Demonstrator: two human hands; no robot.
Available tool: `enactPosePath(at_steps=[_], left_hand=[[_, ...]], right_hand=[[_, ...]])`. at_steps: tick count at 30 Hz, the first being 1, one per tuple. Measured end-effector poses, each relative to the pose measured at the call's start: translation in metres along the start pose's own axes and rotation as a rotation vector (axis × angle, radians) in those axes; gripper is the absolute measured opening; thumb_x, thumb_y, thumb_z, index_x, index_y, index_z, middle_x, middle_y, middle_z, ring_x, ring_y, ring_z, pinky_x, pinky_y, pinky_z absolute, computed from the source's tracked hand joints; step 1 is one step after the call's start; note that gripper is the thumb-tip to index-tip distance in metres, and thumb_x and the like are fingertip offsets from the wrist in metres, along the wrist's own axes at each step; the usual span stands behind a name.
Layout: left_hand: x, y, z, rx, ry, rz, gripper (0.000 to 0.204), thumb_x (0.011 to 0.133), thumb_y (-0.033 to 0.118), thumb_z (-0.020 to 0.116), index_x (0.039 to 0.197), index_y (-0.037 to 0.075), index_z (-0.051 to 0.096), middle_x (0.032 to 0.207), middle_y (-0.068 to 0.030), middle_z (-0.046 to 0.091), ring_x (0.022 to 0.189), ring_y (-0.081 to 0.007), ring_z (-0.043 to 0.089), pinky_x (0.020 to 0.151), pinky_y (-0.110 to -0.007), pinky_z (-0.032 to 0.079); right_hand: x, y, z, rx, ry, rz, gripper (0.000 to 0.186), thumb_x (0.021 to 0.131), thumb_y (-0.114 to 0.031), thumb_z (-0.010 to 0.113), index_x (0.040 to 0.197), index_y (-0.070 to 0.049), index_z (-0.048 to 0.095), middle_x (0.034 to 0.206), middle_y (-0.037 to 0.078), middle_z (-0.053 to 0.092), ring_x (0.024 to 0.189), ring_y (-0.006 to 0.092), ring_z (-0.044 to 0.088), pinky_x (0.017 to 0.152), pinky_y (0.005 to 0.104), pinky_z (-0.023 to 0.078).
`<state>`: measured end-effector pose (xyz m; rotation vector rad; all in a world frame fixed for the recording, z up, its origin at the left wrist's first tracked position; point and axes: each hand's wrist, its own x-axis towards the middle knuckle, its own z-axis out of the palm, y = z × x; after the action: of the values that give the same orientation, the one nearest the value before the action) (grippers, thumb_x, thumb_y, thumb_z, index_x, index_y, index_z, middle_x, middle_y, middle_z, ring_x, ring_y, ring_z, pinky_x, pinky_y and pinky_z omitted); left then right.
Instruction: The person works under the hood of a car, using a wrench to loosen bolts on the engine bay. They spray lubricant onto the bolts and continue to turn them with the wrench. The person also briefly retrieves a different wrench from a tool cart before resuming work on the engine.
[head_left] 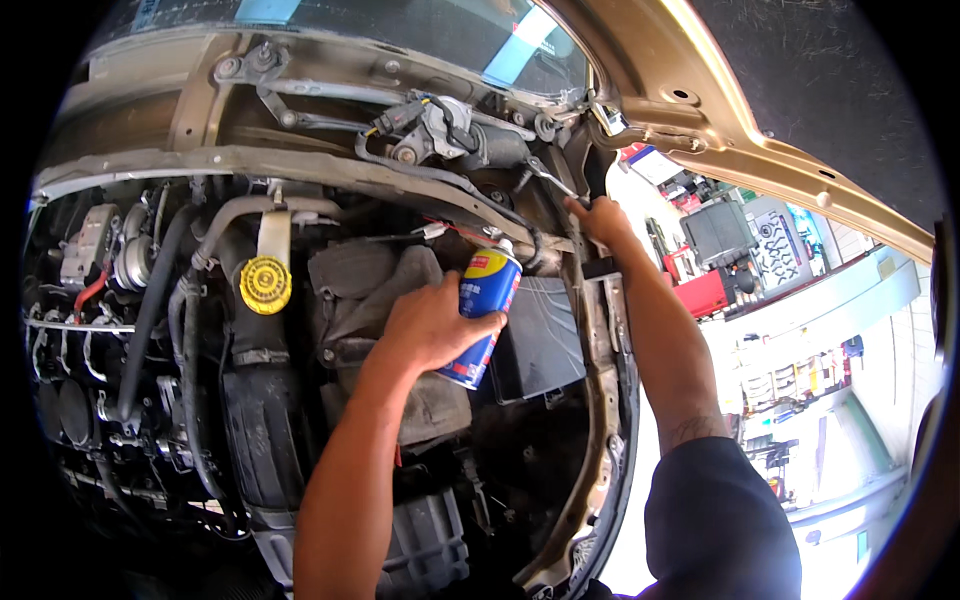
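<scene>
In my left hand (pixel 430 325) is a blue spray can (pixel 490 310) with a yellow patch, tilted over the engine bay with its top pointing away from me. My fingers wrap round its left side. Further off to the right, my right hand (pixel 605 222) is closed round the handle of a silver ratchet wrench (pixel 552 178). The wrench's head reaches left beside the wiper motor (pixel 498 147), near the corner of the windscreen cowl. What the wrench's end sits on is too small to tell. A black box cover (pixel 540 340) lies just right of the can.
A yellow reservoir cap (pixel 265 285) stands among hoses on the left. Grey cloth-like padding (pixel 375 285) lies under my left forearm. The raised bonnet (pixel 770 130) hangs at the upper right. Beyond the fender are a red tool case (pixel 705 293) and other tools.
</scene>
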<state>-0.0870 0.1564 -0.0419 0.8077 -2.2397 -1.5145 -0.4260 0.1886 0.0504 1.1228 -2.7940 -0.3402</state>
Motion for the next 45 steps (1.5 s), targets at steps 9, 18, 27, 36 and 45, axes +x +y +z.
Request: enactPosePath(at_steps=[9,18,27,36,45], left_hand=[[-0.003,-0.007,-0.002,-0.182,-0.058,0.015,0.073,0.077,0.061,0.072,0.116,0.001,0.06,0.096,-0.0214,0.073,0.091,-0.0344,0.073,0.083,-0.042,0.055],[-0.002,-0.004,0.0,-0.154,-0.036,-0.015,0.073,0.078,0.059,0.072,0.118,0.0,0.059,0.097,-0.0217,0.073,0.093,-0.0359,0.072,0.085,-0.043,0.054],[0.002,-0.006,0.001,-0.082,-0.012,-0.007,0.068,0.078,0.055,0.074,0.117,0.001,0.059,0.097,-0.0214,0.072,0.091,-0.0343,0.072,0.085,-0.042,0.055],[-0.003,-0.008,0.006,-0.304,0.001,0.035,0.07,0.078,0.059,0.072,0.115,0.0,0.059,0.097,-0.0175,0.074,0.09,-0.031,0.073,0.085,-0.041,0.055],[0.001,-0.008,0.002,-0.076,-0.02,0.063,0.069,0.078,0.057,0.072,0.115,0.0,0.059,0.093,-0.0199,0.073,0.088,-0.0352,0.072,0.082,-0.043,0.054]], right_hand=[[0.021,0.019,0.008,-0.118,0.005,-0.155,0.069,0.099,-0.061,0.047,0.104,0.006,0.067,0.106,0.028,0.07,0.108,0.0444,0.064,0.094,0.0496,0.051],[0.02,0.017,0.006,-0.102,0.065,-0.047,0.07,0.098,-0.065,0.045,0.111,0.001,0.063,0.109,0.025,0.07,0.108,0.0422,0.065,0.093,0.0504,0.052],[-0.014,-0.002,0.001,-0.112,-0.121,-0.179,0.058,0.102,-0.05,0.045,0.102,0.002,0.073,0.108,0.024,0.071,0.104,0.0419,0.067,0.092,0.0494,0.054],[0.028,0.03,0.012,-0.138,0.051,-0.13,0.065,0.1,-0.06,0.044,0.116,0.001,0.06,0.112,0.022,0.071,0.107,0.0392,0.069,0.087,0.0478,0.056],[-0.071,-0.036,-0.018,-0.234,-0.032,-0.095,0.058,0.103,-0.051,0.045,0.119,0.0,0.066,0.112,0.017,0.073,0.105,0.034,0.071,0.087,0.0471,0.056]])
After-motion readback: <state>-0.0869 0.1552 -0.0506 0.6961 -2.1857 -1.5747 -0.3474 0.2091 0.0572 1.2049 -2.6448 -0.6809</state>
